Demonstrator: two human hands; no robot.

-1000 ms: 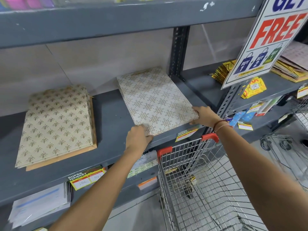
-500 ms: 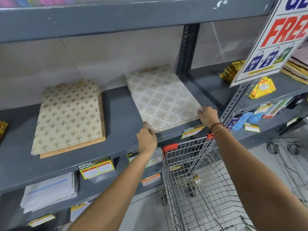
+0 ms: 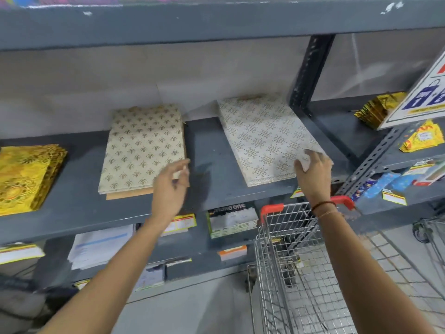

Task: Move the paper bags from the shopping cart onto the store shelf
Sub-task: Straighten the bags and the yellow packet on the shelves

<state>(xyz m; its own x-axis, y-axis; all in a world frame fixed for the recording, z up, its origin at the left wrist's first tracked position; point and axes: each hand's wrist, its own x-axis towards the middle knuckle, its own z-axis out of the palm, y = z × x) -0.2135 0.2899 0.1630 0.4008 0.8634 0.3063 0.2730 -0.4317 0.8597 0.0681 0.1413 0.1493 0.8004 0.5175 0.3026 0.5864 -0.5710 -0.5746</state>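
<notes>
Resting flat on the shelf [image 3: 212,150], the white bags [image 3: 267,138] lie as a stack with the long axis running front to back, near corner just under the right hand [image 3: 313,169]. Head view only: right fingers [image 3: 310,156] lie spread and loose on that corner, pressing rather than gripping, nothing held. Left hand [image 3: 172,182] hangs in the air between the white stack and the cream bags [image 3: 144,148], fingers half-curled and blurred, empty as far as I can tell. Cart [image 3: 305,266] stands below the shelf edge, just right of centre; the basket part in view shows bare wire, no bags seen in it, though its near end runs out of frame. Gold bags [image 3: 26,174] sit far left. Judgement: the right hand is the nearer one for any last nudge of the white stack, which would go along its long axis toward the back wall. Against half a second ago: the left hand has come off the stack's front-left corner and swung left, the right hand stays on the front-right corner, and the view has panned left, bringing more of the gold bags into sight
</notes>
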